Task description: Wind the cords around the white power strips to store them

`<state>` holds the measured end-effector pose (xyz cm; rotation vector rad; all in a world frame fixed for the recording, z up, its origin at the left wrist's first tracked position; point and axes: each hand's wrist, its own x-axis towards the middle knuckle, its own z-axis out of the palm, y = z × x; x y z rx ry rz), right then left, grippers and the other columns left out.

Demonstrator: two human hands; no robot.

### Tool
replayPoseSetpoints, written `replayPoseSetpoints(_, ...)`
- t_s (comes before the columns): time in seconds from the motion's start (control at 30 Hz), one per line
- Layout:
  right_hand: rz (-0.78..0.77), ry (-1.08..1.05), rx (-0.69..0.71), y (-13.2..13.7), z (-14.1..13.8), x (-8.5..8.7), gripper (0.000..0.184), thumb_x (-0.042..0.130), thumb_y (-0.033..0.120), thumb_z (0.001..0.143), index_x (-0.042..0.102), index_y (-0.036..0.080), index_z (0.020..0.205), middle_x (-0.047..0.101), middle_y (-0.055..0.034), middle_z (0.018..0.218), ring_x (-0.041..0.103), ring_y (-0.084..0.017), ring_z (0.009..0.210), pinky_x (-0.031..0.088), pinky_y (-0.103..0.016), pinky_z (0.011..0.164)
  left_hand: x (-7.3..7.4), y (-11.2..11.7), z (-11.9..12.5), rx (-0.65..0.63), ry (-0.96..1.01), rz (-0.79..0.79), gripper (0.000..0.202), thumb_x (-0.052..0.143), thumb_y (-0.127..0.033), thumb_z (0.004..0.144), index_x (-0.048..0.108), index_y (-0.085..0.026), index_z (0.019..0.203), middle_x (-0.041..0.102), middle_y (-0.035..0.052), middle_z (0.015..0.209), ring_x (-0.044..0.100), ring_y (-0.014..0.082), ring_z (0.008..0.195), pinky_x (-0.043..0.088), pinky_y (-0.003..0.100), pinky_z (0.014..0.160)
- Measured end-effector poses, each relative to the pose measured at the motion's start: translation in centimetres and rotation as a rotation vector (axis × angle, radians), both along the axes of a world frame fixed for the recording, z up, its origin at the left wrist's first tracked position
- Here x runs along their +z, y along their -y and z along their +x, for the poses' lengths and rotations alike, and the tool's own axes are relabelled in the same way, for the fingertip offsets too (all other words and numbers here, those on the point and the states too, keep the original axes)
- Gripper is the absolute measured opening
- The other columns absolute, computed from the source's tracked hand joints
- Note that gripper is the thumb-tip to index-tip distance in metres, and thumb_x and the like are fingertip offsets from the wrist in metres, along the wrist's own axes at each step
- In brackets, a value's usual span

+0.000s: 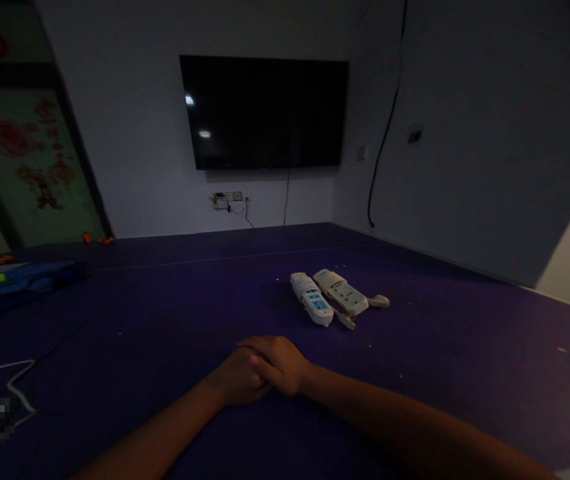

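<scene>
Clasping the left hand (239, 379), the right hand (285, 365) has its grip closed over it; the left's I can't tell. Two cord-wrapped power strips (319, 303) lie beyond.

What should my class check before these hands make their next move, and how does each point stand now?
1. Hands apart: not ok; the right hand is folded over the left hand.
2. White power strip unobstructed: ok.
3. Beige power strip unobstructed: ok.
4. Cords wound: ok, around the far part of each strip.
5. Gap between strips: cannot tell whether they touch.
6. Strips in working order: cannot tell.
</scene>
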<state>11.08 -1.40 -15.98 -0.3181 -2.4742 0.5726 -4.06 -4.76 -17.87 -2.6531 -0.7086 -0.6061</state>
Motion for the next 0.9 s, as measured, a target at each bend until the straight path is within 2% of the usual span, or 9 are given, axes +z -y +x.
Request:
replayPoseSetpoints(0.23,0.014,0.0,0.004,0.1,0.0,0.1,0.058,0.023,0.051,0.094,0.053,0.012,0.124,0.065,-0.0134,0.112,0.062,-0.023,0.1,0.047,-0.034,0.085,-0.2,-0.2,0.0,-0.033,0.006,0.017,0.025,0.042,-0.021,0.09,0.066,-0.015,0.094,0.072,0.0071,0.09,0.066,0.018,0.088,0.052,0.031,0.079)
replayPoseSetpoints(0.53,0.018,0.0,-0.005,-0.1,0.0,0.1,0.058,0.024,0.052,0.093,0.054,0.013,0.124,0.065,-0.0128,0.113,0.061,-0.023,0.101,0.047,-0.035,0.086,0.4,0.1,0.2,-0.028,0.043,0.008,0.027,0.04,-0.022,0.09,0.066,-0.016,0.088,0.072,0.0064,0.091,0.066,0.0158,0.084,0.052,0.028,0.075)
replayPoseSetpoints(0.67,0.007,-0.002,-0.008,0.1,0.0,-0.1,0.059,0.024,0.053,0.093,0.055,0.013,0.124,0.065,-0.0129,0.113,0.062,-0.023,0.101,0.047,-0.035,0.086,0.2,-0.1,0.1,-0.036,0.048,0.041,0.026,0.041,-0.021,0.09,0.066,-0.016,0.09,0.072,0.0062,0.09,0.066,0.016,0.084,0.051,0.028,0.076)
replayPoseSetpoints(0.8,-0.008,-0.067,-0.01,0.0,0.0,-0.3,0.057,0.024,0.051,0.094,0.056,0.015,0.124,0.065,-0.0121,0.115,0.061,-0.022,0.105,0.046,-0.035,0.089,0.0,0.0,0.1,-0.039,0.029,0.073,0.024,0.042,-0.02,0.088,0.066,-0.015,0.085,0.072,0.0057,0.082,0.066,0.0158,0.078,0.052,0.028,0.072)
replayPoseSetpoints(0.83,-0.005,-0.112,-0.035,-0.2,0.0,-0.1,0.056,0.023,0.05,0.095,0.055,0.016,0.125,0.064,-0.0117,0.116,0.06,-0.021,0.106,0.046,-0.036,0.091,0.1,0.0,0.2,-0.025,0.05,0.098,0.024,0.043,-0.02,0.088,0.066,-0.015,0.084,0.072,0.0058,0.08,0.066,0.016,0.075,0.052,0.028,0.072)
replayPoseSetpoints(0.9,0.013,-0.231,-0.178,-1.5,0.3,0.9,0.051,0.024,0.046,0.095,0.055,0.018,0.125,0.064,-0.0113,0.118,0.059,-0.021,0.109,0.044,-0.037,0.094,1.1,0.1,0.2,0.035,0.134,0.174,0.024,0.044,-0.02,0.088,0.067,-0.014,0.083,0.072,0.0067,0.08,0.066,0.0174,0.077,0.052,0.03,0.073)
